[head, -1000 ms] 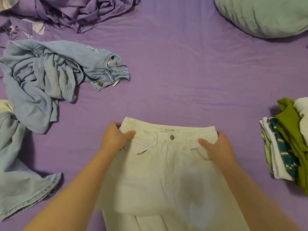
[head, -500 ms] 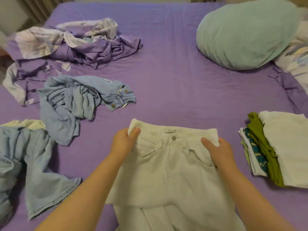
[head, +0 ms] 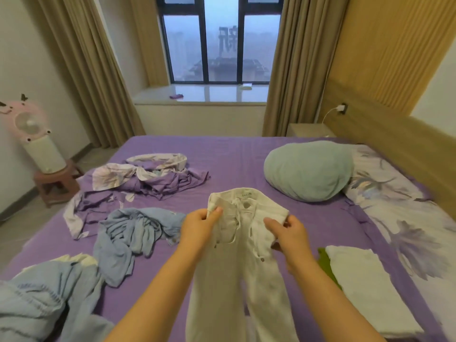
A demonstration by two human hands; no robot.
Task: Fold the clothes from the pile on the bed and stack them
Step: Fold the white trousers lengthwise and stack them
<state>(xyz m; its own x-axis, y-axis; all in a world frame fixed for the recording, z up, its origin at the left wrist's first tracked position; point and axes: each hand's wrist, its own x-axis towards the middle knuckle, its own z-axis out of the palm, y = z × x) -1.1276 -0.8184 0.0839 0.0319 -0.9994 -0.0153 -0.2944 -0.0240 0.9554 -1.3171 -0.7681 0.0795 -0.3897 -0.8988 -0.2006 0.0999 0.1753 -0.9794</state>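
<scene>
White trousers (head: 243, 255) limp cotton | left hand (head: 199, 227), right hand (head: 290, 233) pinch waistband corners | purple bed (head: 237, 159)

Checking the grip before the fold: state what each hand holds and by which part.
Both hold the white trousers by the waistband: left hand pinches its left corner, right hand grips its right corner.

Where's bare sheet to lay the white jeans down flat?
Free: purple sheet between the crumpled purple bedding and the green pillow. Crowded: the left side with light-blue denim, and near right with the folded stack.
</scene>
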